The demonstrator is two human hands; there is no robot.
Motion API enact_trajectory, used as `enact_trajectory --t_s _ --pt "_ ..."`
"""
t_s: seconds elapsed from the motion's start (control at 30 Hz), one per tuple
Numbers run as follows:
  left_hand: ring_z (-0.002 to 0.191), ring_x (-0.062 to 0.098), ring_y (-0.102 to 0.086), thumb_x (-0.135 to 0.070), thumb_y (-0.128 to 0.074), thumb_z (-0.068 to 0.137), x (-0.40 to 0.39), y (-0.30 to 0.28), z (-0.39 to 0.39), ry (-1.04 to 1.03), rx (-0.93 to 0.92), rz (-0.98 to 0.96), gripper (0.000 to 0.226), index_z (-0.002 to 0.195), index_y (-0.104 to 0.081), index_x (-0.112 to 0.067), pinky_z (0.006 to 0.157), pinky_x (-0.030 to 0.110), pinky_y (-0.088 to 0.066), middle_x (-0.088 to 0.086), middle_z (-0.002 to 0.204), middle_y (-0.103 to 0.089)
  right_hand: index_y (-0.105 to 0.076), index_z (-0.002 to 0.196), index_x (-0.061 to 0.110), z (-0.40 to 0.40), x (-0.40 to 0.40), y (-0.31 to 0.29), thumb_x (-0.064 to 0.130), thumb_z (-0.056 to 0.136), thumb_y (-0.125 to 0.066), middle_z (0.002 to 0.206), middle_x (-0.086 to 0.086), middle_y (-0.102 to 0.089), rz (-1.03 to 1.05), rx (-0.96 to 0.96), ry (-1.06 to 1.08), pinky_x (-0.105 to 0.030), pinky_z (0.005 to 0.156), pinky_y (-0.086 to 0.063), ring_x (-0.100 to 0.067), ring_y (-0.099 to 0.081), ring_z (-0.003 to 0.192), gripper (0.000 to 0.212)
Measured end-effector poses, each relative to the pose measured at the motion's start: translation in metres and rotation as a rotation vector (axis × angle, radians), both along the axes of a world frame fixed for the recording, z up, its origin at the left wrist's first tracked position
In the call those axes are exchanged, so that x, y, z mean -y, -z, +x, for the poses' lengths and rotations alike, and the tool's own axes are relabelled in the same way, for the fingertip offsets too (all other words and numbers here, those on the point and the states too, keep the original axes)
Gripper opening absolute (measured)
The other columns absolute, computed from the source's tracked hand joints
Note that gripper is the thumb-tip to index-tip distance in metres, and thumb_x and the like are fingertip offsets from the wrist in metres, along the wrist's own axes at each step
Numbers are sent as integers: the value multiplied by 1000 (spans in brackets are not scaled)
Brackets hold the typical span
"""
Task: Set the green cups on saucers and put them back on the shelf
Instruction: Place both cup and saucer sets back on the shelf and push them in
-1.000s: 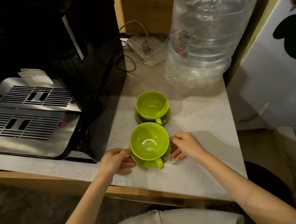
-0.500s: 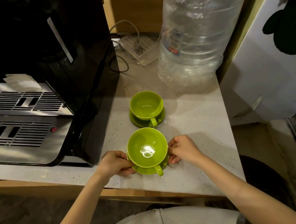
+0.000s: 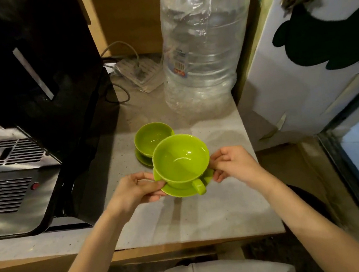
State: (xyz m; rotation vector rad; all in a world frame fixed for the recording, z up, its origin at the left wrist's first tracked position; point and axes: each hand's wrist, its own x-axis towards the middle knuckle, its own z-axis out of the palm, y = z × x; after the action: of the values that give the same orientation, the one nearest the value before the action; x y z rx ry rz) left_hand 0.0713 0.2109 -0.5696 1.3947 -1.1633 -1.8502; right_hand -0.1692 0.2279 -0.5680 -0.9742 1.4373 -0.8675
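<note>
A green cup (image 3: 180, 157) sits upright on a green saucer (image 3: 181, 191), handle pointing toward me. Both are lifted above the counter (image 3: 207, 214). My left hand (image 3: 135, 190) pinches the saucer's left rim and my right hand (image 3: 232, 165) grips its right rim. Behind it a second green cup (image 3: 149, 137) rests on its own saucer (image 3: 141, 159) on the counter, partly hidden by the raised cup.
A black coffee machine (image 3: 39, 104) with a metal drip tray (image 3: 4, 181) stands on the left. A big clear water bottle (image 3: 203, 48) stands at the back, with a power strip and cables (image 3: 133, 71) beside it. A white panel (image 3: 302, 74) lies to the right.
Both hands have closed on the near saucer and raised it with its cup off the counter, so it now overlaps the far cup in view. The far cup and saucer stayed put.
</note>
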Motion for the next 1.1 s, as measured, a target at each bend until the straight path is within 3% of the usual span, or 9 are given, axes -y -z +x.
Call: enact_trajectory --t_s 0.17,0.53,0.77,1.1 --pt "45 4 -64 0 -62 78 33 -60 -25 -111 -88 -195 6 80 -64 -5 45 11 -50 2 49 -70 -58 81 0 -10 18 -73 0 84 -59 39 0 -62 -222 53 125 -17 38 -49 -7 -58 34 4" --pt "38 4 -60 -9 -56 84 90 -239 -66 -207 -282 -602 14 74 -65 -6 43 9 -49 0 43 -66 -58 68 0 -21 68 -241 -1 87 -52 38 -3 -62 -534 306 331 -14 34 -46 -6 -57 32 20" --pt "40 7 -64 -4 -59 80 117 -336 -87 -210 -471 -649 12 69 -61 0 45 12 -52 5 43 -66 -61 70 -1 -37 92 -339 1 86 -55 38 -3 -63 -683 410 365 -13 36 -47 -7 -60 35 17" --pt "39 9 -64 -2 -60 80 158 -450 -113 -179 -628 -703 9 73 -62 3 36 12 -48 9 46 -67 -59 71 -2 -59 125 -456 0 86 -55 40 -6 -64 -859 402 358 -16 36 -51 -10 -63 36 15"
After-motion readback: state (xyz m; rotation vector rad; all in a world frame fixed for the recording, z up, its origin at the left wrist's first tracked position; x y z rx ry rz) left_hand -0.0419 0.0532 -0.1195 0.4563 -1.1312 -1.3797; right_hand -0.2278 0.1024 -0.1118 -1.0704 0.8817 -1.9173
